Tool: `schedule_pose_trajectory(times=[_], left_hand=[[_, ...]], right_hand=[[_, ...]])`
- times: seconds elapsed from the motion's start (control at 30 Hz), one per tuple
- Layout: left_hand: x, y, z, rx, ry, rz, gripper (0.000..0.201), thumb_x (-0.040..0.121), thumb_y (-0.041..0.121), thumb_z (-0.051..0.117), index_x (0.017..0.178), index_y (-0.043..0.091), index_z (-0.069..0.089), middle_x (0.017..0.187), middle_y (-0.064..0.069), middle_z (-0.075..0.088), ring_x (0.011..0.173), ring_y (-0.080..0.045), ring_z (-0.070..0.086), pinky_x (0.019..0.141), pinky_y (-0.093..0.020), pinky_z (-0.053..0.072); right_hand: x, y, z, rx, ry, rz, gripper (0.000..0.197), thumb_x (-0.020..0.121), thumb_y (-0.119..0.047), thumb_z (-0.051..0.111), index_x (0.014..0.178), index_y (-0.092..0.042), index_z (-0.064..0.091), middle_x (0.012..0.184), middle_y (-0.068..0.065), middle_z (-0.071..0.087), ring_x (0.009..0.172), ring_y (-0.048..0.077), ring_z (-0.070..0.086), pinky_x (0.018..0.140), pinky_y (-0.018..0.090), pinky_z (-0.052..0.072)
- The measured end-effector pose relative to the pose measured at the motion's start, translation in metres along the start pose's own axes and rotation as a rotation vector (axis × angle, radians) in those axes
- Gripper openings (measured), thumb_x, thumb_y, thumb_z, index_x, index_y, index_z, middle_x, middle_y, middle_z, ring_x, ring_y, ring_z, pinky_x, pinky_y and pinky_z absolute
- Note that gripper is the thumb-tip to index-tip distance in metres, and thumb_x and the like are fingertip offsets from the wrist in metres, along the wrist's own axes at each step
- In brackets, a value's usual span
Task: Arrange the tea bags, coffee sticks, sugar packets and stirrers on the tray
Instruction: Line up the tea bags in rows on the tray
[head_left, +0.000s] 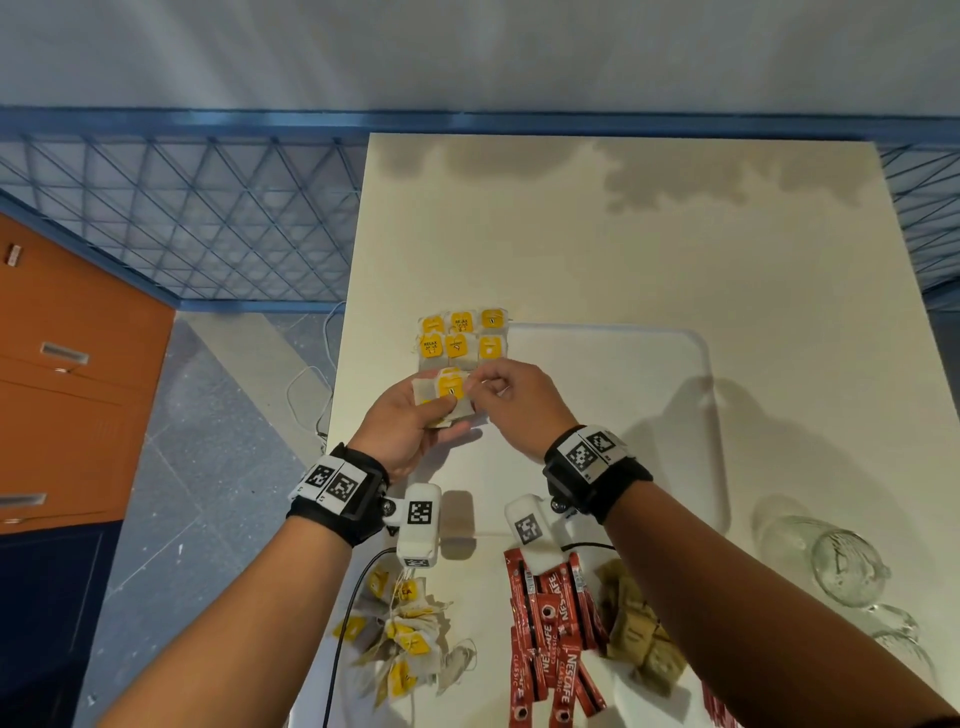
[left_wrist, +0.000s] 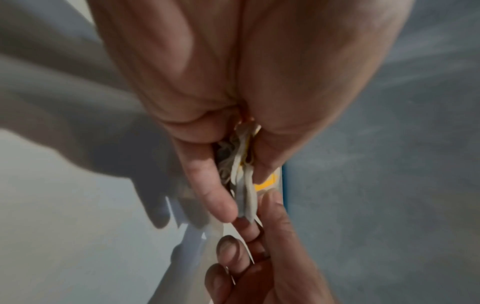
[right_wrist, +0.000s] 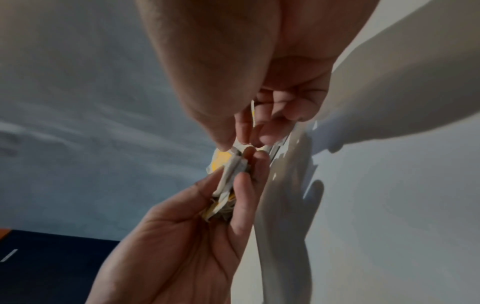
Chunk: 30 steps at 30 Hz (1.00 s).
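Observation:
My left hand (head_left: 415, 415) grips a small stack of tea bags (head_left: 448, 395) with yellow tags, above the near left part of the white tray (head_left: 649, 364). In the left wrist view the stack (left_wrist: 244, 185) sits between thumb and fingers. My right hand (head_left: 498, 395) pinches the edge of the top tea bag, seen in the right wrist view as the stack (right_wrist: 231, 168) meets my right fingertips (right_wrist: 259, 137). Several tea bags (head_left: 460, 338) lie in two rows on the tray's far left corner.
Near the table's front edge lie a loose heap of tea bags (head_left: 405, 639), red coffee sticks (head_left: 550, 634) and brown sugar packets (head_left: 639, 629). A clear glass (head_left: 841, 561) lies on its side at the right. An orange cabinet (head_left: 67, 374) stands left of the table.

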<state>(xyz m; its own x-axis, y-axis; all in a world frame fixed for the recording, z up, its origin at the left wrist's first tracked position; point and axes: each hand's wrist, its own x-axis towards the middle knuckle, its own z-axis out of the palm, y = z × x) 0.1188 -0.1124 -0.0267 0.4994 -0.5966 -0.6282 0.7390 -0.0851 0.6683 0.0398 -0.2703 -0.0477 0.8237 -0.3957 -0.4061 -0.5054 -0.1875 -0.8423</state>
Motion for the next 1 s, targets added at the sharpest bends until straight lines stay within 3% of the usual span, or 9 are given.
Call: schedule_pose_trajectory(times=[0.13, 0.23, 0.3, 0.43, 0.57, 0.63, 0.73, 0.83, 1.0], left_hand=[[-0.008, -0.002, -0.004, 0.124, 0.014, 0.047, 0.034, 0.099, 0.003, 0.059, 0.133, 0.003, 0.058, 0.122, -0.027, 0.068, 0.108, -0.048, 0.068, 0.093, -0.059, 0.055], [-0.01, -0.003, -0.005, 0.207, 0.113, 0.067, 0.034, 0.095, 0.008, 0.068, 0.127, 0.001, 0.059, 0.1, -0.025, 0.073, 0.083, -0.039, 0.073, 0.083, -0.059, 0.059], [-0.01, -0.005, -0.008, 0.23, 0.17, 0.079, 0.035, 0.094, 0.01, 0.071, 0.125, -0.001, 0.059, 0.091, -0.025, 0.07, 0.072, -0.033, 0.067, 0.076, -0.054, 0.062], [-0.013, -0.003, -0.014, 0.223, 0.188, 0.095, 0.023, 0.099, 0.013, 0.063, 0.119, 0.002, 0.064, 0.085, -0.021, 0.07, 0.071, -0.029, 0.063, 0.076, -0.049, 0.062], [-0.018, 0.001, -0.019, 0.161, 0.242, 0.103, 0.018, 0.101, 0.016, 0.058, 0.112, 0.005, 0.066, 0.083, -0.023, 0.069, 0.077, -0.034, 0.068, 0.083, -0.054, 0.06], [-0.019, 0.002, -0.024, 0.123, 0.31, 0.112, 0.015, 0.1, 0.014, 0.059, 0.109, 0.003, 0.063, 0.08, -0.02, 0.066, 0.067, -0.029, 0.067, 0.075, -0.047, 0.061], [-0.021, 0.005, -0.033, 0.099, 0.376, 0.121, 0.013, 0.097, 0.008, 0.058, 0.107, 0.001, 0.064, 0.077, -0.017, 0.063, 0.057, -0.023, 0.063, 0.056, -0.031, 0.057], [-0.021, 0.004, -0.041, 0.066, 0.369, 0.092, 0.02, 0.094, 0.004, 0.052, 0.111, -0.001, 0.064, 0.08, -0.013, 0.066, 0.062, -0.025, 0.06, 0.058, -0.031, 0.054], [-0.021, 0.003, -0.045, 0.037, 0.33, 0.076, 0.019, 0.091, 0.003, 0.049, 0.106, 0.008, 0.058, 0.096, -0.012, 0.069, 0.065, -0.025, 0.055, 0.049, -0.025, 0.038]], right_hand=[[-0.006, 0.0, 0.008, 0.02, -0.033, -0.003, 0.017, 0.089, -0.041, 0.07, 0.099, -0.028, 0.073, 0.088, -0.01, 0.071, 0.086, 0.014, 0.069, 0.084, 0.04, 0.059], [-0.009, -0.002, 0.013, 0.054, -0.058, -0.02, 0.012, 0.087, -0.042, 0.068, 0.091, -0.031, 0.072, 0.079, -0.01, 0.069, 0.076, 0.017, 0.067, 0.077, 0.044, 0.058], [-0.009, -0.004, 0.016, 0.057, -0.07, -0.017, 0.013, 0.085, -0.046, 0.067, 0.089, -0.034, 0.07, 0.076, -0.008, 0.07, 0.075, 0.022, 0.07, 0.076, 0.049, 0.06], [-0.005, -0.004, 0.022, 0.013, -0.084, -0.001, 0.014, 0.082, -0.051, 0.064, 0.088, -0.04, 0.068, 0.072, -0.008, 0.072, 0.074, 0.018, 0.072, 0.083, 0.053, 0.059], [0.006, -0.011, 0.025, -0.051, -0.019, -0.001, 0.01, 0.092, -0.037, 0.068, 0.092, -0.027, 0.07, 0.081, -0.004, 0.072, 0.08, 0.021, 0.07, 0.085, 0.05, 0.058], [0.012, -0.015, 0.025, -0.143, 0.018, -0.024, 0.009, 0.098, -0.03, 0.065, 0.097, -0.022, 0.069, 0.09, -0.004, 0.07, 0.087, 0.021, 0.068, 0.087, 0.045, 0.057], [0.021, -0.018, 0.031, -0.28, 0.03, -0.037, 0.01, 0.1, -0.033, 0.06, 0.092, -0.03, 0.064, 0.09, -0.004, 0.07, 0.088, 0.024, 0.067, 0.086, 0.045, 0.055], [0.027, -0.02, 0.041, -0.369, 0.03, -0.035, 0.017, 0.1, -0.039, 0.056, 0.083, -0.035, 0.057, 0.086, -0.005, 0.07, 0.083, 0.025, 0.066, 0.08, 0.045, 0.057], [0.029, -0.025, 0.047, -0.465, 0.064, -0.039, 0.013, 0.102, -0.04, 0.054, 0.097, -0.034, 0.064, 0.095, -0.007, 0.07, 0.087, 0.023, 0.064, 0.077, 0.038, 0.056]])
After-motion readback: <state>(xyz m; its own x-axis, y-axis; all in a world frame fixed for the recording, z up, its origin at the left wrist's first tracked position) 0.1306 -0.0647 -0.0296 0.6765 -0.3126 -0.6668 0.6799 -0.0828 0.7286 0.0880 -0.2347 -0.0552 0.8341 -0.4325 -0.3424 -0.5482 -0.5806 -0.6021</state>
